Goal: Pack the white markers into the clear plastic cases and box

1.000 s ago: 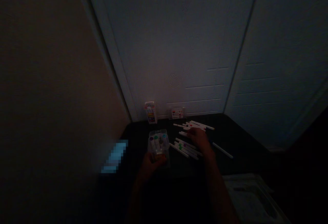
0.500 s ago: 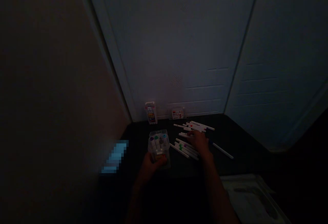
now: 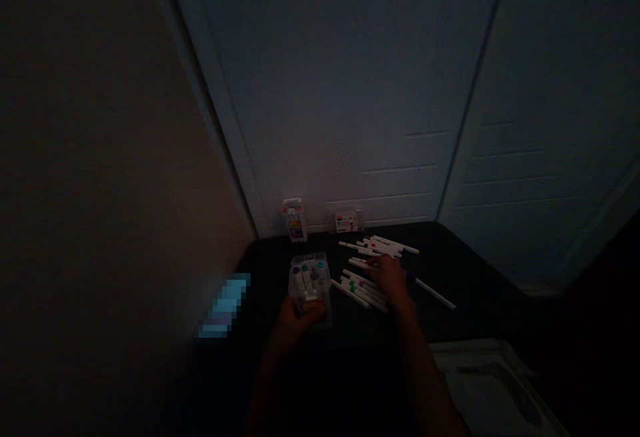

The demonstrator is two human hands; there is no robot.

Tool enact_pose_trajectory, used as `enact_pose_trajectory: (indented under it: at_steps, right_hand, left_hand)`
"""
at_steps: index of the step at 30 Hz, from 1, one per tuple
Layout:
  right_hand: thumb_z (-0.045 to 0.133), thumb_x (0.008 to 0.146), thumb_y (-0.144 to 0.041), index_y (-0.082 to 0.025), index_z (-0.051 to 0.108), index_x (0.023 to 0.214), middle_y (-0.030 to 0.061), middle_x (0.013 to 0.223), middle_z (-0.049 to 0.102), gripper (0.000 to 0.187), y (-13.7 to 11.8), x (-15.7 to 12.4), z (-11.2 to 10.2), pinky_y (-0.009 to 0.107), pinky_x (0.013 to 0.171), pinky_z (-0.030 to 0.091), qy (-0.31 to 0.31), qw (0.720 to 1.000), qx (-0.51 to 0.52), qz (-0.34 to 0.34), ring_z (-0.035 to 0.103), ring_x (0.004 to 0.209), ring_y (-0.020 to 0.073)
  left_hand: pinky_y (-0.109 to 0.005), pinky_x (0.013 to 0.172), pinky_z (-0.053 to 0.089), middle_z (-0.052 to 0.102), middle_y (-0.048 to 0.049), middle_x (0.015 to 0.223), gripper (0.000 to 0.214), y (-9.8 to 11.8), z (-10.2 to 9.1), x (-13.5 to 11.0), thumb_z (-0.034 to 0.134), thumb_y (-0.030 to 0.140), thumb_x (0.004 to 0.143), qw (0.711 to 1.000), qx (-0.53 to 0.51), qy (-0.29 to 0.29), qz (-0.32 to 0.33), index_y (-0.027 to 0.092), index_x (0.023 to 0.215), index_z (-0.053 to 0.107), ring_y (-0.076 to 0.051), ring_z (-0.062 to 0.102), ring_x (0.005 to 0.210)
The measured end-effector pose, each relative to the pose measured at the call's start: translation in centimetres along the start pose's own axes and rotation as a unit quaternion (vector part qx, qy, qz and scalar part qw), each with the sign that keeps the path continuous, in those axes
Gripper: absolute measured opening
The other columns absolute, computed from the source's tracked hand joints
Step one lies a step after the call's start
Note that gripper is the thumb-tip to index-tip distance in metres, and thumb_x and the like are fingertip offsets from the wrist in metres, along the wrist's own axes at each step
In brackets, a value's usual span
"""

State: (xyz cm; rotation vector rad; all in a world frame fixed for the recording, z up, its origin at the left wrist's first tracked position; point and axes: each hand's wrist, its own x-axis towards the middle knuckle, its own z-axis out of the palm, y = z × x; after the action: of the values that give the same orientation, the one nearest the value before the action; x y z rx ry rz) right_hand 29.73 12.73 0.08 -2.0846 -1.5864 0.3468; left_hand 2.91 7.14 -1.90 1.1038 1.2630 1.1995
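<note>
A clear plastic case stands near the table's front, with several capped markers upright in it, their caps purple, green and light blue. My left hand is wrapped round its lower front and left side. Over the loose pens, my right hand has its fingers pinched on a white marker lying on the table; the far end of that marker is hidden under the hand. Just in front of the hand lie several white markers, some with green or purple bands.
More white markers lie behind my right hand, and a long one lies to its right. A small upright package and a clear box stand against the wall. A pale tray-like object sits at the lower right. The light is dim.
Very little differs. Both hands stay where they were, the left on the case and the right at the white marker.
</note>
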Motion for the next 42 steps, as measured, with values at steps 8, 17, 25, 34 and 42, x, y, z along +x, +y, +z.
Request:
enact_pose_trajectory:
  at_steps: [8, 17, 25, 34, 42]
  right_hand:
    - [0.073, 0.090, -0.031, -0.024, 0.080, 0.113, 0.0110, 0.130, 0.072, 0.026, 0.5, 0.4, 0.3, 0.041, 0.100, 0.047, -0.003, 1.000, 0.015, -0.011, 0.060, 0.129, 0.0322]
    - [0.076, 0.085, -0.029, -0.025, 0.082, 0.108, 0.0126, 0.128, 0.072, 0.024, 0.8, 0.6, 0.8, 0.049, 0.100, 0.047, 0.013, 0.999, 0.032, -0.007, 0.059, 0.128, 0.0368]
    - [0.078, 0.080, -0.028, -0.023, 0.083, 0.101, 0.0135, 0.122, 0.074, 0.022, 1.4, 0.8, 1.0, 0.047, 0.099, 0.049, 0.049, 0.993, 0.096, -0.048, 0.063, 0.123, 0.0365]
    - [0.070, 0.085, -0.050, -0.020, 0.076, 0.100, 0.0091, 0.102, 0.079, 0.034, -0.6, 0.7, -2.6, 0.041, 0.086, 0.056, 0.075, 0.922, 0.352, -0.141, 0.072, 0.095, 0.0267]
    - [0.083, 0.079, -0.046, -0.026, 0.061, 0.136, 0.0060, 0.102, 0.081, 0.065, -5.4, -3.2, -6.4, 0.039, 0.083, 0.060, 0.001, 0.785, 0.601, -0.151, 0.075, 0.098, 0.0257]
  left_hand:
    - [-0.040, 0.090, 0.062, 0.080, -0.0125, 0.115, 0.069, 0.1, 0.0, -0.1, 0.096, 0.039, 0.057, 1.000, 0.005, -0.005, 0.008, 0.016, 0.115, 0.068, -0.032, 0.077, 0.105]
    - [-0.040, 0.088, 0.063, 0.080, -0.0118, 0.112, 0.067, 0.1, 0.0, -0.1, 0.096, 0.038, 0.056, 1.000, 0.001, -0.012, 0.015, 0.016, 0.113, 0.068, -0.032, 0.077, 0.104]
    - [-0.040, 0.088, 0.062, 0.080, -0.0126, 0.112, 0.070, -0.8, -0.3, 0.4, 0.097, 0.040, 0.056, 1.000, 0.009, -0.001, -0.003, 0.015, 0.115, 0.068, -0.031, 0.077, 0.101]
    - [-0.039, 0.087, 0.063, 0.081, -0.0116, 0.107, 0.068, 0.1, 0.0, 0.1, 0.099, 0.037, 0.051, 1.000, -0.007, -0.003, -0.014, 0.016, 0.108, 0.068, -0.032, 0.078, 0.100]
    - [-0.043, 0.092, 0.062, 0.079, -0.0121, 0.112, 0.070, -0.6, -0.3, 0.5, 0.099, 0.040, 0.055, 1.000, -0.003, -0.006, 0.000, 0.016, 0.113, 0.069, -0.033, 0.076, 0.105]
